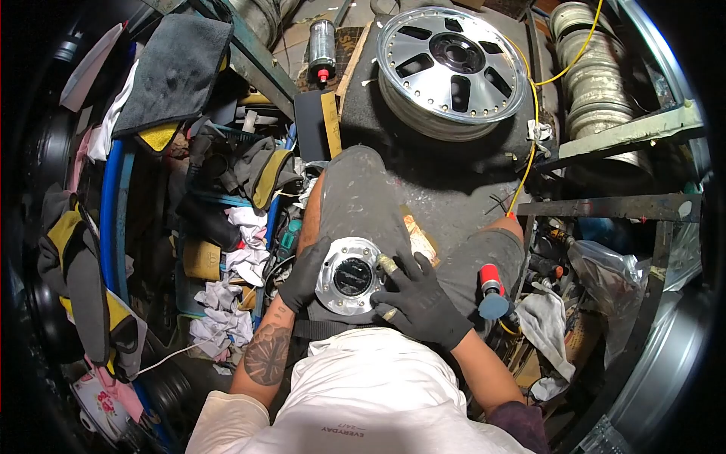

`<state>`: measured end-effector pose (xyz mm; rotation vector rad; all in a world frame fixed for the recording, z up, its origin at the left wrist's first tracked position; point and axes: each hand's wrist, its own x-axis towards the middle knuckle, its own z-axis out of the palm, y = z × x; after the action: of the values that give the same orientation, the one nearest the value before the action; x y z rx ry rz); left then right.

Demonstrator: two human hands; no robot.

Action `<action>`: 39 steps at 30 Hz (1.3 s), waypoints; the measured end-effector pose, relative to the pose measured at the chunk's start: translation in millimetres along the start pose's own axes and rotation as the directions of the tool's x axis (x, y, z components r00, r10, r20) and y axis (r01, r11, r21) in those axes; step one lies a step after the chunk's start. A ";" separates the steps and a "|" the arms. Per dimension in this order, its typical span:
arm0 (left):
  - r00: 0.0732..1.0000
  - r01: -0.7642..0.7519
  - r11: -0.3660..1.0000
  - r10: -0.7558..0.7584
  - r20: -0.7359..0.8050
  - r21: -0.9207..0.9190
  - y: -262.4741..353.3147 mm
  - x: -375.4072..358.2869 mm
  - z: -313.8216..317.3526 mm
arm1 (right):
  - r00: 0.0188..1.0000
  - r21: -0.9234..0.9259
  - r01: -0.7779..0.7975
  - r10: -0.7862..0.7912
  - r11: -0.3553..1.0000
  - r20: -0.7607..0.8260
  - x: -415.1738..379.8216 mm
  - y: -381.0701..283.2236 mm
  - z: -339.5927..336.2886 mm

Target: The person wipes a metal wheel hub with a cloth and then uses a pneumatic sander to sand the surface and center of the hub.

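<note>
A round polished metal wheel centre piece with a dark middle and small holes round its rim rests over my lap. My left hand, in a dark glove, is closed on its left edge, with the fingertips partly hidden beneath it. My right hand, also gloved, lies at the right edge with its fingers spread. Yellowish coverings show on two of its fingertips, one of them touching the rim. To the right of that hand, a small red and black tool with a blue-grey round pad lies by my thigh.
Ahead, a polished alloy wheel sits on a dark covered surface. A yellow hose runs down beside it. A clear bottle with a red tip stands behind. Crowded at left are a bin with crumpled paper and grey-yellow cloths; metal frames stand right.
</note>
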<state>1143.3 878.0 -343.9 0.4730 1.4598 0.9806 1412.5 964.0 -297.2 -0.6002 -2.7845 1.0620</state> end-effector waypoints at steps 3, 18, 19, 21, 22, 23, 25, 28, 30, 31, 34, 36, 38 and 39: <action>0.996 -0.083 0.984 0.076 0.052 0.156 0.5 2.1 -4.6 | 0.998 0.025 0.018 -0.020 1.000 0.054 2.2 -1.2 -0.7; 0.997 -0.074 0.993 0.071 0.034 0.095 -7.2 8.7 -6.1 | 0.992 0.002 0.122 -0.122 0.992 0.039 -4.1 7.2 9.5; 0.994 -0.105 0.988 0.101 0.037 0.113 -9.2 10.9 -6.0 | 0.988 -0.033 0.137 -0.134 0.990 0.071 -4.5 11.4 11.9; 0.999 0.003 0.999 -0.001 0.046 -0.039 -3.8 7.7 -7.3 | 0.997 -0.083 0.067 -0.063 0.994 0.053 -6.2 12.4 3.6; 0.999 0.019 0.997 -0.016 0.039 -0.070 -4.5 7.2 -7.8 | 0.999 -0.107 0.035 -0.030 0.994 0.044 -5.4 11.7 0.5; 0.999 0.035 0.994 -0.032 0.035 -0.101 -6.0 6.7 -7.8 | 0.995 -0.082 0.049 -0.042 0.995 0.089 -6.7 10.5 3.0; 0.999 0.044 0.990 -0.040 0.029 -0.136 -6.5 7.5 -5.9 | 0.995 -0.036 0.078 -0.076 0.996 0.070 -11.4 11.3 8.3; 0.998 -0.059 0.997 0.059 -0.009 -0.046 -12.0 8.6 -6.4 | 1.000 -0.070 0.018 -0.018 0.997 0.011 -14.4 12.2 0.9; 0.985 -0.165 0.983 0.168 -0.030 0.076 -23.2 10.9 -10.9 | 1.000 -0.072 0.000 0.001 0.997 0.009 -15.1 12.3 3.1; 0.981 -0.186 0.978 0.190 -0.033 0.092 -24.0 10.7 -11.4 | 1.000 -0.049 0.010 -0.009 0.999 0.028 -18.3 11.9 12.3; 0.969 -0.240 0.955 0.246 -0.012 0.173 -15.1 9.0 -9.4 | 1.000 -0.049 0.005 -0.006 0.999 -0.017 -15.4 15.3 7.6; 0.871 -0.438 0.681 0.483 0.090 0.587 -6.9 6.4 -6.5 | 0.988 -0.025 -0.037 0.033 0.999 -0.150 -9.9 23.7 -0.9; 0.911 -0.387 0.805 0.408 0.053 0.450 -11.3 10.4 -8.5 | 0.983 -0.043 -0.029 0.021 0.999 -0.182 -3.2 31.5 -4.1; 0.929 -0.355 0.857 0.366 0.042 0.375 -15.0 13.2 -8.9 | 0.986 -0.073 -0.031 0.019 0.997 -0.168 1.5 30.3 -4.4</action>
<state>1136.6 877.4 -364.7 1.0501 1.6289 0.9994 1422.0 987.9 -313.9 -0.7001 -2.6876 0.8701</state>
